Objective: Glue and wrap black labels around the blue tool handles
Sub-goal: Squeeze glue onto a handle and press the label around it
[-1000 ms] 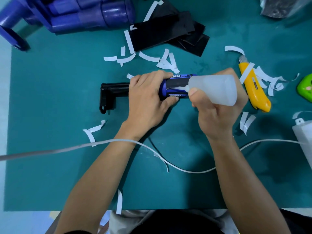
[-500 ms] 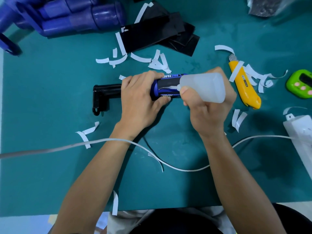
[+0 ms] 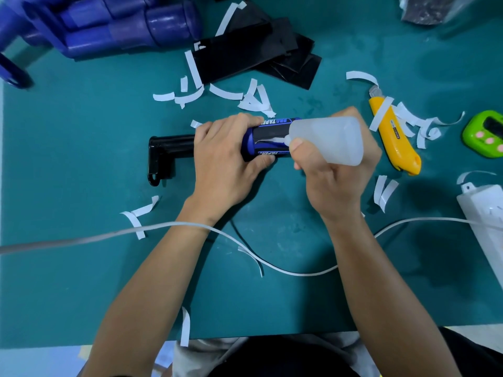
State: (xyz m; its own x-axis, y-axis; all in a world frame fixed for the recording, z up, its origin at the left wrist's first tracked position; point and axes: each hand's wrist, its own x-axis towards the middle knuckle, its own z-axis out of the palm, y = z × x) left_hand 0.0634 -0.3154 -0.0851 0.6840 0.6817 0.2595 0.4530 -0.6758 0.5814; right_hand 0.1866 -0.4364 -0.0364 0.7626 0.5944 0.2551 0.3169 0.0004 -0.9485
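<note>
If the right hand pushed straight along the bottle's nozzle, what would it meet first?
Probably the blue handle; the bottle in the right hand seems to touch it, the left hand beyond.

teal mat [image 3: 68,159], yellow utility knife [image 3: 400,148] at right with one white strip across it, curled white paper strips [image 3: 255,100] scattered about, green gadget [image 3: 484,133], maybe a timer, white power strip [image 3: 487,213], white cable [image 3: 81,238] across front, plastic bag [image 3: 427,9] top right

glue bottle [image 3: 333,140]: frosted, translucent plastic, smooth.
tool handle [image 3: 268,138]: glossy blue plastic with printed lettering (its far end is black with a duller sheen).
black labels [image 3: 239,58]: thin sheets, slick and faintly reflective.
mat [image 3: 81,159]: matt teal, lightly scuffed.
utility knife [image 3: 397,142]: smooth yellow plastic.
strips [image 3: 255,102]: white matt paper.
</note>
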